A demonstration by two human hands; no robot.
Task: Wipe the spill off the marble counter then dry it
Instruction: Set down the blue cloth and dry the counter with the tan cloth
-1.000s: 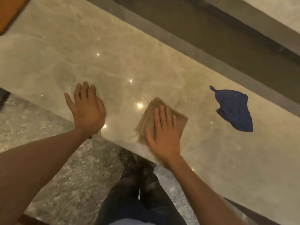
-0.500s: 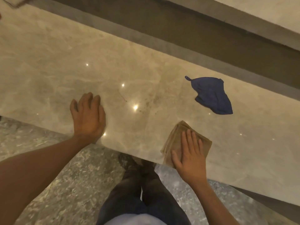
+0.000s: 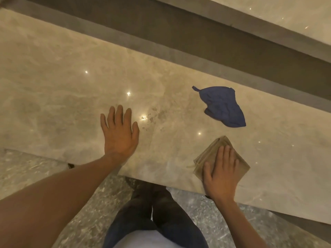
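The beige marble counter (image 3: 62, 97) runs across the view. A folded tan cloth (image 3: 211, 154) lies near its front edge on the right, and my right hand (image 3: 221, 173) presses flat on top of it, fingers together. My left hand (image 3: 119, 134) rests flat on the counter, fingers spread, holding nothing. Between the two hands, dark smudges and small droplets of the spill (image 3: 155, 116) mark the marble. A crumpled blue cloth (image 3: 222, 106) lies further back on the right, apart from both hands.
A dark recessed channel (image 3: 179, 33) runs along the counter's far side, with another marble surface (image 3: 286, 13) beyond it. Below the front edge lie a speckled grey floor (image 3: 26, 172) and my legs in dark trousers (image 3: 155, 215).
My right hand has slid the tan cloth to the right along the front edge, off the spill area. My left hand stays flat on the counter. The view has shifted.
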